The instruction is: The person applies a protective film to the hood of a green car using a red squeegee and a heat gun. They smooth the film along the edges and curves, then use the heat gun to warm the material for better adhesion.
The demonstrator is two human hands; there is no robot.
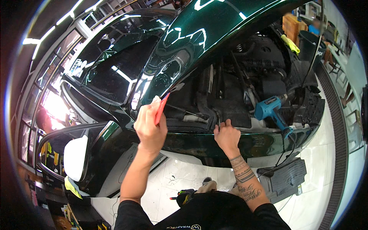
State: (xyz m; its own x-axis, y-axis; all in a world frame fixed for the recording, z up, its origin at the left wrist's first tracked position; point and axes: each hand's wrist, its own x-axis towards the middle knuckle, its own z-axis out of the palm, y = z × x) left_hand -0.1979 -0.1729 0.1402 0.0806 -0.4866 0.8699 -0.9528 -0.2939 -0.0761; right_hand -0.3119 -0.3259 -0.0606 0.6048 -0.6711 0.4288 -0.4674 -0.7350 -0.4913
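Note:
My left hand (149,124) is closed around a flat red squeegee (161,109). Its upper tip meets the lower edge of the raised, glossy dark green car hood (199,34). My right hand (229,138) leans on the inner edge of the dark green fender (184,145), beside the black trim of the engine bay. Its thumb and fingers are apart, slightly bent, with nothing visible in them. To the right of that hand, a blue heat gun (271,111) lies across the engine bay's edge, its nozzle toward the engine.
A black cord (294,147) hangs from the heat gun over the fender. Dark mats (285,178) lie on the white tiles. A yellow cloth (290,44) rests at the bay's far edge. The side mirror (76,158) juts out at left; another person (46,120) stands beyond it.

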